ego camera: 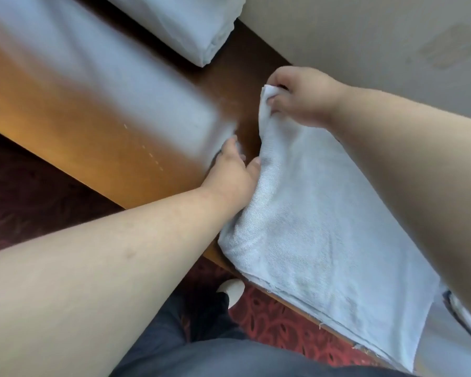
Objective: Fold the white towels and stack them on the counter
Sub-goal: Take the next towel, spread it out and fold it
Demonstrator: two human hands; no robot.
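Observation:
A white towel (318,221) lies across the wooden counter (98,137), its near end hanging over the front edge. My right hand (299,96) pinches the towel's far corner and lifts it a little off the counter. My left hand (234,172) holds the towel's left edge, thumb on top, fingers under the cloth. A second white towel (114,77), blurred, lies spread flat on the counter to the left. A folded white towel (191,25) sits at the back against the wall.
A beige wall (365,31) runs along the counter's far side. Red patterned carpet (280,322) lies below the counter's front edge. My dark trousers (191,349) and a white shoe tip (231,288) show at the bottom.

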